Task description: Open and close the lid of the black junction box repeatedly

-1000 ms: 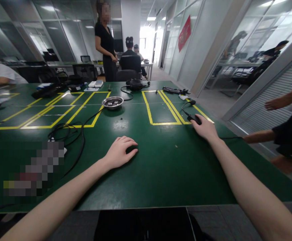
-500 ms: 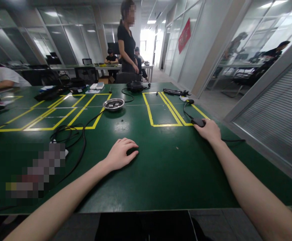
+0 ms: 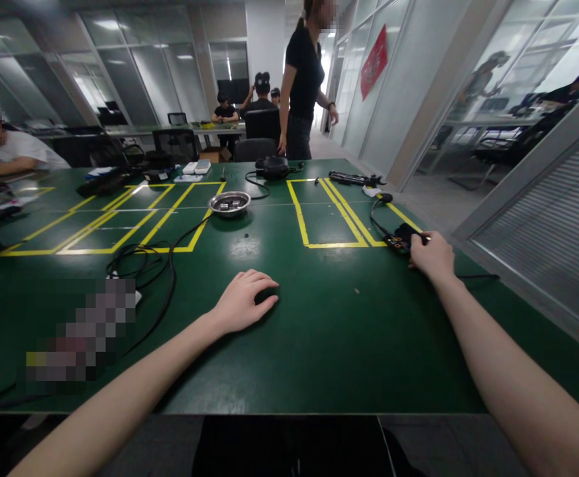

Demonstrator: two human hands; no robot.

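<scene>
My left hand (image 3: 246, 301) rests on the green table (image 3: 319, 344), fingers curved and apart from the thumb, with nothing seen in it. At the right edge of the table, my right hand (image 3: 432, 255) grips a small black device (image 3: 399, 240), its fingers closed at the device's right end. A cable runs from the device to a black plug-like piece (image 3: 385, 198) behind it. Left of centre stands a round metal dish (image 3: 230, 204) with small metal pieces inside.
Yellow tape outlines (image 3: 326, 246) mark the table. A black tripod-like object (image 3: 356, 179) and a black case (image 3: 272, 167) lie at the back. Coiled black cables (image 3: 138, 262) and a pixelated object (image 3: 83, 331) are on the left. A person (image 3: 302, 79) stands beyond the table.
My right hand has shifted slightly right and the black device is turned, now showing a patterned face. The standing person has moved right. My left hand keeps its pose.
</scene>
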